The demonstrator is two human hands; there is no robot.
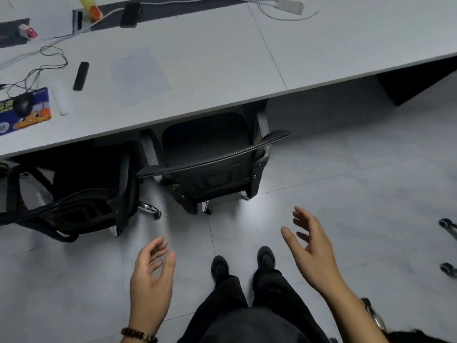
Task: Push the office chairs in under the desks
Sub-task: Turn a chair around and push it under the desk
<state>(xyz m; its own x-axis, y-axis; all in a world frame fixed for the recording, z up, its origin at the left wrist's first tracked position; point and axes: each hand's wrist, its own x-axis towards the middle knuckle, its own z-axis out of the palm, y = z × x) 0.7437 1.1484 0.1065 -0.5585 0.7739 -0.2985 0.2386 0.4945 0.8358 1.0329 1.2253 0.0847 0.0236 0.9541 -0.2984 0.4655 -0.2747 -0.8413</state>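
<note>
A black office chair [210, 154] stands in front of me with its seat partly under the long white desk [222, 65]; its backrest top faces me. A second black chair [74, 209] stands to its left, also tucked partly under the desk edge. My left hand [152, 276] and my right hand [311, 246] hover open above the floor, short of the middle chair's back, touching nothing. My feet in black shoes stand between the hands.
On the desk lie a mouse on a blue mouse pad [24, 112], a black remote-like bar [81, 76], cables, a sheet of paper [139, 75] and a power strip. Castor wheels of another chair [448, 246] show at the right edge. The floor is grey tile.
</note>
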